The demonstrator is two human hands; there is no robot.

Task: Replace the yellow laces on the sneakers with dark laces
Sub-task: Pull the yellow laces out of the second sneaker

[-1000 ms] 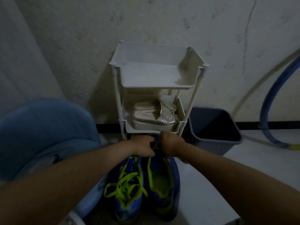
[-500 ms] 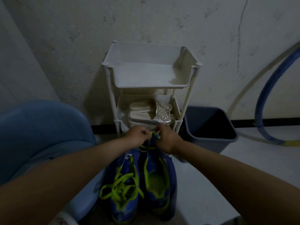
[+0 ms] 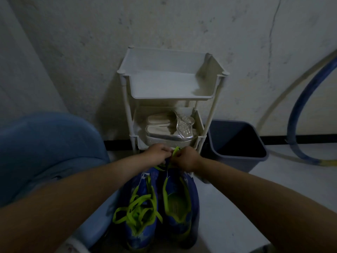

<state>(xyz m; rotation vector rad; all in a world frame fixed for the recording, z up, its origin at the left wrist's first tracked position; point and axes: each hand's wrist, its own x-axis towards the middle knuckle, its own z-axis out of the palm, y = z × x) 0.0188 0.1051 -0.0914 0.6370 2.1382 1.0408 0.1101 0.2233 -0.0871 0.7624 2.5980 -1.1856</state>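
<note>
Two blue sneakers stand side by side in the lower centre of the frame, toes pointing up toward the rack: the left sneaker [image 3: 141, 209] carries a loose tangle of flat yellow-green lace [image 3: 135, 207] over its tongue, while the right sneaker [image 3: 179, 203] has an open throat with a yellow-green lining and its eyelets mostly bare. Any printing on the shoes is too dim and blurred for me to read. My left hand [image 3: 158, 152] and my right hand [image 3: 186, 157] meet just above the toe of the right sneaker, both closed into a pinch on the one yellow lace end [image 3: 176, 150] that sticks up between them. Behind them in the centre of the frame stands one white plastic rack [image 3: 125, 99] with two visible tiers; the lower tier holds a pair of two silvery platform sandals [image 3: 170, 130] with studded straps. At right sits one dark square bin [image 3: 237, 141], with a blue hose [image 3: 299, 114] curving along the rough concrete wall. A large rounded blue tub [image 3: 45, 143] fills the left.
</note>
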